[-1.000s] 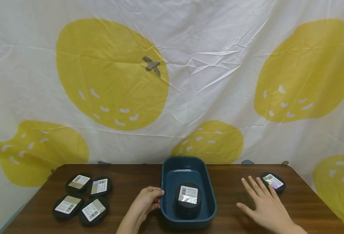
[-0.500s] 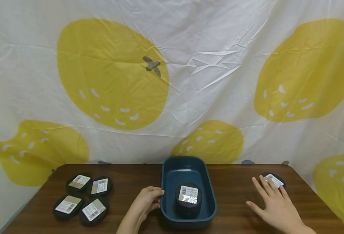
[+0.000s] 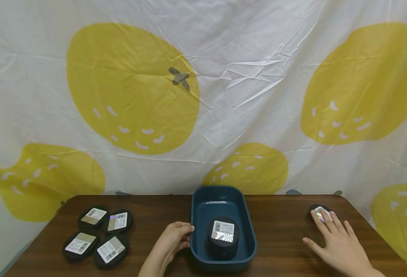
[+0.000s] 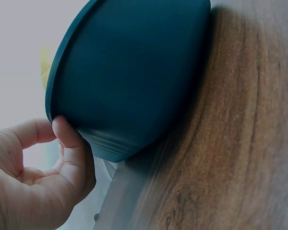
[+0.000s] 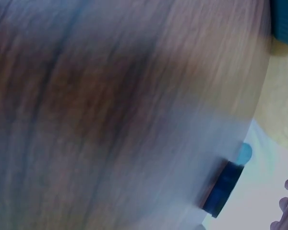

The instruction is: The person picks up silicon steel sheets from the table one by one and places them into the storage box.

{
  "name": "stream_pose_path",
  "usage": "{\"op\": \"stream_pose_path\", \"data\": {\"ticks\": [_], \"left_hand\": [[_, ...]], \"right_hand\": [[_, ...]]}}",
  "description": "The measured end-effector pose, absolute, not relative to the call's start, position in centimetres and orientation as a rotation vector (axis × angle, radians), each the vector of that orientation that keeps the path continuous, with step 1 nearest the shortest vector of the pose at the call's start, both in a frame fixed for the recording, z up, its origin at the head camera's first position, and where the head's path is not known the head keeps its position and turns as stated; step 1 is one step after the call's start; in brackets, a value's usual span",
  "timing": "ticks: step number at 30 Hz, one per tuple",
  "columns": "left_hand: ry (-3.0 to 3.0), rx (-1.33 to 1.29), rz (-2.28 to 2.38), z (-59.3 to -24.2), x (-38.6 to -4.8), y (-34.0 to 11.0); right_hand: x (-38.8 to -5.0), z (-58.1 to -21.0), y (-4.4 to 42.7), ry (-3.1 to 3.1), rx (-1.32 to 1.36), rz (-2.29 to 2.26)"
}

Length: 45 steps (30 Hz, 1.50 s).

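Observation:
My left hand (image 3: 170, 242) pinches the left rim of a deep blue rectangular tub (image 3: 211, 207) between thumb and fingers; the left wrist view shows the thumb and a fingertip meeting at the tub's edge (image 4: 129, 62). Inside the tub sits a thick black round piece (image 3: 223, 231) with a white label on top. My right hand (image 3: 343, 244), fingers straight and spread, is over a black round labelled disc (image 3: 317, 209) at the table's right and partly covers it in the head view. In the right wrist view a gap shows between that disc (image 5: 223, 189) and the fingertips.
Several black round discs (image 3: 109, 250) with labels lie together on the left of the brown wooden table (image 3: 276, 215). A white cloth (image 3: 258, 115) printed with yellow fruit hangs behind the table's far edge.
My right hand has moved to the right, its fingers now over the lone disc's right part. The left hand, tub and discs have not moved.

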<state>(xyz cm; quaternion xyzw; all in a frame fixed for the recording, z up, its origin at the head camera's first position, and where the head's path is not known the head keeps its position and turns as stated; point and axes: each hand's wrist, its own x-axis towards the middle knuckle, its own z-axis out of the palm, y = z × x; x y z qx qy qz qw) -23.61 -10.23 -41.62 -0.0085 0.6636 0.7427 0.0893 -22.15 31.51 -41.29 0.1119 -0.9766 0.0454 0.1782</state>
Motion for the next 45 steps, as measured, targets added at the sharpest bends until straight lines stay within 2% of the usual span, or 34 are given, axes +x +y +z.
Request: {"op": "stream_pose_path", "data": {"ticks": [22,45], "left_hand": [[1.986,-0.018,2.191,-41.7,-23.4,-10.3],[2.001,-0.039,2.186,-41.7,-23.7,-10.3]], "right_hand": [[-23.1,-42.0,34.1,-2.833,0.187,0.196],[-26.2,-42.1,35.9,-2.899,0.028,0.352]]}}
